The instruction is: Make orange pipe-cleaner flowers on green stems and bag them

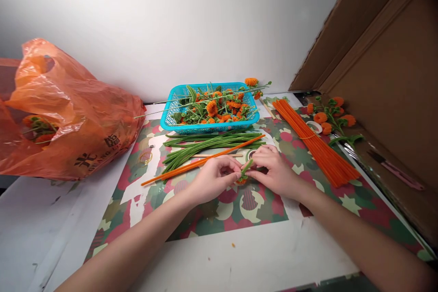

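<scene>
Near the middle of the table a small green and orange flower piece [243, 176] is pinched between my two hands. My left hand [219, 177] has its thumb and fingers closed on the piece from the left. From the right, my right hand [272, 169] grips it too, fingers bent together. The orange part hangs below the fingertips, and a green strip points up between them. Just behind my hands lie green fuzzy stems [191, 150], with a few long orange stems [181, 169] slanting across them.
A blue basket [208, 129] of orange flowers stands at the back. An orange plastic bag [75, 132] is at the left. A bundle of orange stems [318, 146], flowers [320, 117], a pink-handled tool [404, 177] and cardboard [379, 54] are at the right.
</scene>
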A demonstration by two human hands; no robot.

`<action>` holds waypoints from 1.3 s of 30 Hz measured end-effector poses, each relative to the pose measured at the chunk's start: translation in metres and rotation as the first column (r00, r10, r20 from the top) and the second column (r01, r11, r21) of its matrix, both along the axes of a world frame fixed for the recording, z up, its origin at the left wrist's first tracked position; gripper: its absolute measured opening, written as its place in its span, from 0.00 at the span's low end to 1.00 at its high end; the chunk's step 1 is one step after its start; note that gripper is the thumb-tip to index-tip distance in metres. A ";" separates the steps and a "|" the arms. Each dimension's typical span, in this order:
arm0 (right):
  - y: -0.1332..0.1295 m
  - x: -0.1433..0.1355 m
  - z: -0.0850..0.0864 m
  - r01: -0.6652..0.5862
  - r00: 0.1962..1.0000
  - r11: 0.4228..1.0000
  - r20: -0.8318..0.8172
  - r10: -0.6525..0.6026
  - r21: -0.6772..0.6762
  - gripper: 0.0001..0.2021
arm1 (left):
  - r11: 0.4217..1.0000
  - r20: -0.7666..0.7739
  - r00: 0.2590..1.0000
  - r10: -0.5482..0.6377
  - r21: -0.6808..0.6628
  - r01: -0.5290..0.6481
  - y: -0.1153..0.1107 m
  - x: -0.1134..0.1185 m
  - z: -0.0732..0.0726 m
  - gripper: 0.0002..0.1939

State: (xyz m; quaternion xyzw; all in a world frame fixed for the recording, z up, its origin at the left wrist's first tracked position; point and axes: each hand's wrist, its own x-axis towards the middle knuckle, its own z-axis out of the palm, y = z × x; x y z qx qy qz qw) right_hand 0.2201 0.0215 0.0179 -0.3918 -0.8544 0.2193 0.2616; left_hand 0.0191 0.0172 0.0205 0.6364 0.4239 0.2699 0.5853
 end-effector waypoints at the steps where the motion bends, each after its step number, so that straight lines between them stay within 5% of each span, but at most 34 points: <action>1: 0.000 0.000 -0.001 -0.003 1.000 1.000 -0.010 0.003 0.016 0.06 | 0.999 0.032 0.999 -0.011 -0.045 0.013 0.000 0.000 0.000 0.06; 6: -0.003 -0.001 -0.007 -0.031 0.997 0.997 -0.070 0.035 0.070 0.07 | 0.978 0.133 0.990 -0.054 -0.191 0.079 0.003 0.000 0.002 0.09; 15: -0.006 -0.003 -0.015 -0.032 0.989 0.990 -0.138 0.052 0.140 0.06 | 0.971 0.120 0.988 -0.096 -0.206 0.120 0.005 -0.003 0.002 0.11; 26: -0.009 -0.007 -0.018 0.049 0.984 0.983 -0.179 -0.016 0.179 0.07 | 0.937 0.212 0.966 0.147 -0.344 -0.067 0.002 0.005 -0.004 0.17; 39: -0.009 -0.009 -0.013 0.068 0.986 0.996 -0.156 -0.057 0.062 0.07 | 0.914 0.234 0.948 0.214 -0.391 -0.110 0.002 0.005 -0.006 0.21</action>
